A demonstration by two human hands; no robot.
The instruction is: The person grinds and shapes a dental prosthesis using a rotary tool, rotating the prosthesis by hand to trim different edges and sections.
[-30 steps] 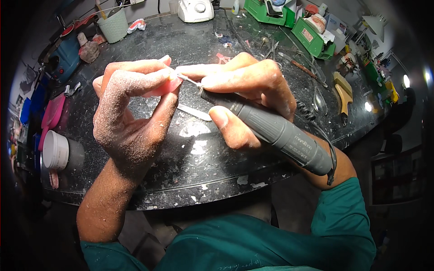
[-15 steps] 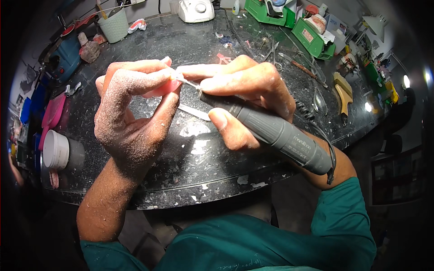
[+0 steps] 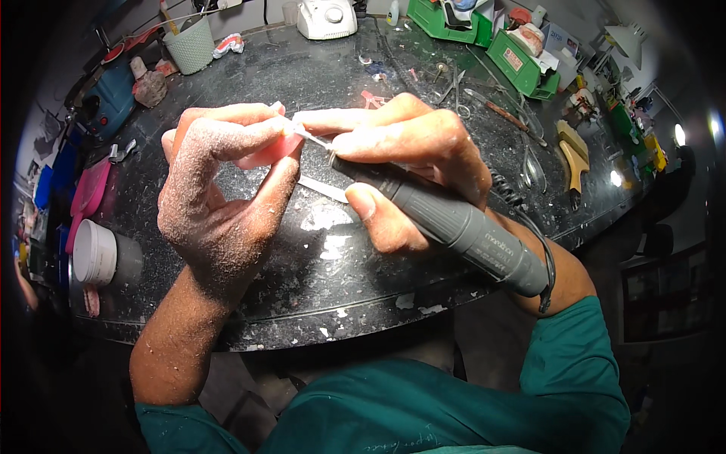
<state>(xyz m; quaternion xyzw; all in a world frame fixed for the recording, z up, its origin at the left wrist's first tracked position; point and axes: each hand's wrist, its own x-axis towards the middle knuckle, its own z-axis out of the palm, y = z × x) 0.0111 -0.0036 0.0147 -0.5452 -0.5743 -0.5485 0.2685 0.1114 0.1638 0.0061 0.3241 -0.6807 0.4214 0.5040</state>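
Observation:
My left hand (image 3: pixel 219 181), coated in pale dust, pinches a small pink piece (image 3: pixel 266 153) that looks like denture acrylic. The fingers cover much of it, so its full shape is hidden. In my right hand (image 3: pixel 416 151) is a black rotary handpiece (image 3: pixel 461 219), held like a pen with its cord end toward my right forearm. Its thin metal bit (image 3: pixel 314 138) reaches the pink piece at my left fingertips; the exact contact point is too small to make out. Beneath the hands, a flat whitish strip (image 3: pixel 324 188) lies on the black bench (image 3: pixel 287 287).
At the back stand a white control box (image 3: pixel 327 19) and a pale woven basket (image 3: pixel 189 45). Green bins (image 3: pixel 522 64) sit back right, with scissors (image 3: pixel 455 94), a wooden-handled knife (image 3: pixel 505 116) and a brush (image 3: pixel 575 163) nearer. A white-lidded tub (image 3: pixel 94 251) stands at left.
The handpiece has shifted and turned slightly in my right hand, its rear end and cord moving a little left. The left hand has barely moved, still pinching the pink piece.

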